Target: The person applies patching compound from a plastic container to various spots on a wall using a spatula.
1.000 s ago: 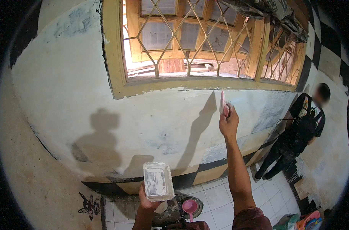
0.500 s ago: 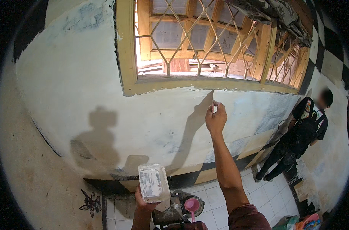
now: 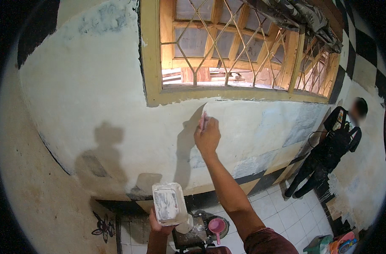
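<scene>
Just under the window frame (image 3: 227, 92), my right hand (image 3: 208, 136) grips a putty knife (image 3: 204, 111); its thin blade rests on or very near the wall, and most of its handle is hidden in my fingers. Low in the view, my left hand (image 3: 158, 224) is wrapped round the lower part of a pale rectangular plastic tub (image 3: 181, 199), smeared inside with white putty (image 3: 167, 202). The wall (image 3: 159, 135) behind them has a whitish coat, with bluish-grey patches showing through toward the right.
A stool-like dark stand (image 3: 185, 240) and a pink dipper (image 3: 217, 225) are below me on the white tiled floor (image 3: 265, 207). To the right a person in dark clothes (image 3: 328, 152) stands by the wall. Colourful plastic items (image 3: 341, 244) lie at lower right.
My right hand has moved left along the window's lower edge with the putty knife, which now leans differently. My left hand still holds the tub, and the view has shifted slightly.
</scene>
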Demonstrator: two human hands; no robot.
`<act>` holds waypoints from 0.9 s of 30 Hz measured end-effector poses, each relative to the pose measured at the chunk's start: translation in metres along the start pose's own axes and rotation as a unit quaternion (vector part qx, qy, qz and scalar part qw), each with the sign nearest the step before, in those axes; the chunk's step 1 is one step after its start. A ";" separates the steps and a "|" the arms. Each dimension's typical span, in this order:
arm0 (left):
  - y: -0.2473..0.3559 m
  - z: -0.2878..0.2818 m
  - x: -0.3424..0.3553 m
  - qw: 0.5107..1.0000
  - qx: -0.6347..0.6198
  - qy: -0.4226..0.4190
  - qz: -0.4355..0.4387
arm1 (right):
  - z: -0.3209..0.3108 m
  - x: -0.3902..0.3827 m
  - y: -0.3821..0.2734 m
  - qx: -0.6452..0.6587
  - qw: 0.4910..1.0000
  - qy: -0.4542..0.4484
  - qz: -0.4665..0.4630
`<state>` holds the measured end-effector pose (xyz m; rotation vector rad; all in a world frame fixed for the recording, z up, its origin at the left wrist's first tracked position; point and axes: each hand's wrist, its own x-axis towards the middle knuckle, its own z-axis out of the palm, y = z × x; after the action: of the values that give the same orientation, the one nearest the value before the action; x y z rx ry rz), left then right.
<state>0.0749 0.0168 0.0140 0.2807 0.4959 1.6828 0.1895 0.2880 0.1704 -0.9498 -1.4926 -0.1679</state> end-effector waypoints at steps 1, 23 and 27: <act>0.001 0.002 -0.001 0.999 -0.024 0.010 -0.021 | 0.003 -0.004 -0.005 0.017 1.000 -0.010 0.013; -0.064 0.036 0.014 0.994 0.101 -0.021 0.024 | -0.118 0.026 0.166 0.515 0.786 0.095 0.328; -0.073 0.044 0.012 0.903 0.370 -0.098 0.193 | -0.126 0.037 0.186 0.120 0.987 0.105 0.000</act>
<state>0.1567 0.0440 0.0166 1.1572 0.9641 1.7523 0.4080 0.3463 0.1480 -0.7157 -1.2856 -0.0835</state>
